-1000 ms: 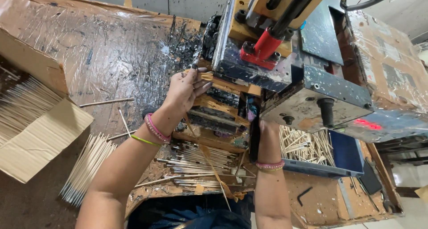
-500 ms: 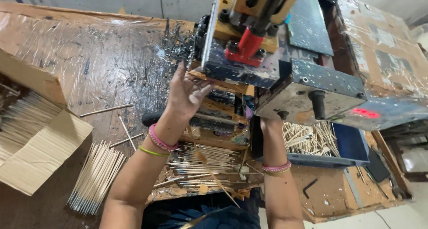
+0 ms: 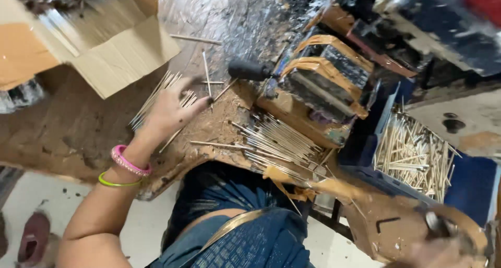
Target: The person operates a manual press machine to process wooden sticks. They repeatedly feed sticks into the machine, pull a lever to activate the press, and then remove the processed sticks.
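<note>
While the left hand is spreading its fingers over a fanned bundle of thin sticks near the desk's left edge, steadying them; the right hand is lying outside the view.

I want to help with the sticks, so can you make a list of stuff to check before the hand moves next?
1. Left hand on the loose sticks on the bench: ok, fingers rest on the pile.
2. Sticks gripped: cannot tell, the fingers hide them.
3. Right hand in sight: not ok, it is blurred at the frame's lower right corner.
4. Bundle by the taped block lying flat: ok.
5. Blue tray holding its cut sticks: ok, none spill over the rim.
6. Box of sticks within view: ok, open at upper left.
</note>
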